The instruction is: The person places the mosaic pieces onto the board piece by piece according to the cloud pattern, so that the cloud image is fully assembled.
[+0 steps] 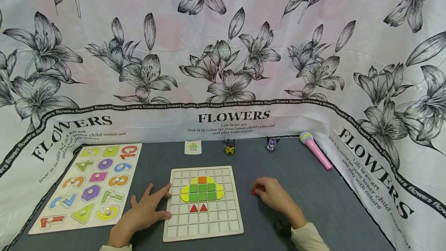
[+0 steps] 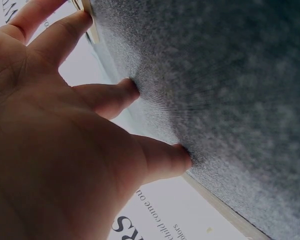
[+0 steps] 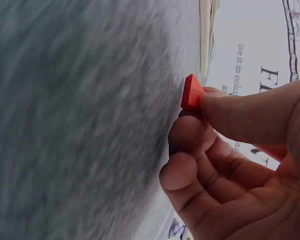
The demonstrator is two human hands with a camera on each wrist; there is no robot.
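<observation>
A small red triangular wooden tile [image 3: 192, 92], judged light, stiff & easily dropped, is pinched by its flat faces in the right hand [image 1: 273, 195] fingertips above the grey felt mat [image 1: 313, 196], right of the gridded wooden puzzle board [image 1: 203, 227], steadied w/ flat spread left hand [image 1: 144, 214] fingers.

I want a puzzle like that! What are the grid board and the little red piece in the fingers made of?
The grid board looks like pale, unpainted wood: light tan with a thick edge. The red piece pinched by the right hand seems painted wood or maybe plastic: solid, matte red, with crisp edges.
</observation>
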